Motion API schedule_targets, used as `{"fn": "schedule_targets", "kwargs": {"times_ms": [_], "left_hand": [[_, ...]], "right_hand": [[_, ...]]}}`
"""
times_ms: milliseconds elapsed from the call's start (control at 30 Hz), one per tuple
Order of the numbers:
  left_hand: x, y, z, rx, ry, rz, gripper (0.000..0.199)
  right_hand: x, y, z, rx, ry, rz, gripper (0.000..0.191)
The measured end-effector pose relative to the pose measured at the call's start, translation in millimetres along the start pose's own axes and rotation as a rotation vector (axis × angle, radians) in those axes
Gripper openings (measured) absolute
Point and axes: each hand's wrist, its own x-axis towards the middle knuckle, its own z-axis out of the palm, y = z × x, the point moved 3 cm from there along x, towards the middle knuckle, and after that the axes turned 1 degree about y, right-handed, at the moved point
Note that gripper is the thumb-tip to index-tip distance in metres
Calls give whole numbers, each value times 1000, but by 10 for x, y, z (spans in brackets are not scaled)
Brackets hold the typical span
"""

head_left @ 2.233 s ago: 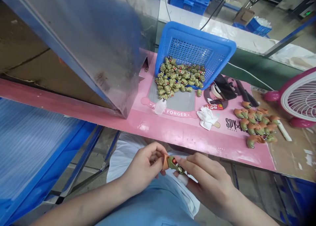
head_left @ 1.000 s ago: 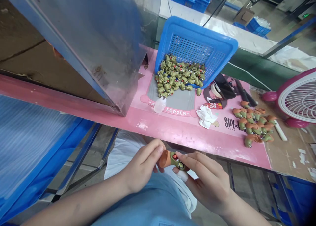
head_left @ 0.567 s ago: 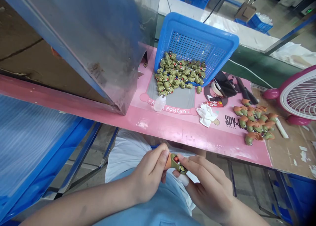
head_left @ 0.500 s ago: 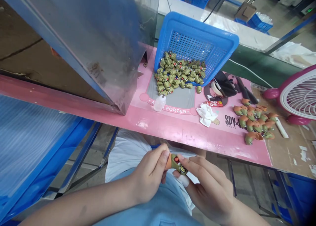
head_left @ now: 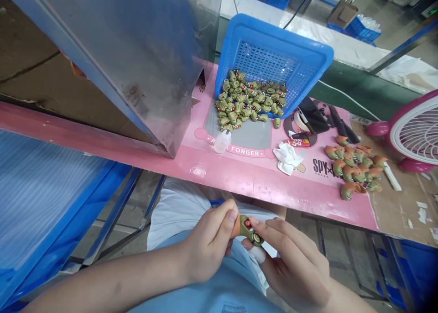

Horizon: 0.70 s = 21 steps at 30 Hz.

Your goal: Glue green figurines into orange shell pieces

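Just above the person's lap, the left hand curls narrowly around the orange end of a small green-and-orange figure, while the right hand grips its green body from the other side. Both hands are closed on it, hiding much of the orange end, so its full shape is hard to make out. Farther off, on a pink printed mat, a tilted blue plastic basket leans over a heap of small green figures, with a clear plastic bottle just beside the heap. To the right lie a crumpled white tissue, a black phone and a group of orange-and-green figures. A steel panel blocks the mat's far left, and the right edge cuts off a pink fan.
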Motion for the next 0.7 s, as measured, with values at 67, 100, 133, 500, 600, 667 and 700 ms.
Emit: {"fn": "schedule_targets", "kwargs": {"times_ms": [67,100,133,500,600,667,700], "left_hand": [[-2,-1,3,-3,-1,0,39],[-1,0,3,0,0,2,39],[0,2,4,2,3,4,39],[49,-37,-5,-72,31,6,38],[94,-60,-24,-131,53,3,37],[115,-77,-66,-150,104,42,37],[117,-83,-102,-153,158,91,36]], "right_hand": [[-7,-5,-3,-8,-8,2,26],[-11,-6,-2,-12,-14,5,26],[-16,-7,-1,-15,-16,6,26],[-44,49,57,17,-34,13,36],[-30,82,75,43,-68,11,41],[-5,109,75,50,-80,13,41],[13,128,70,53,-75,33,39]]}}
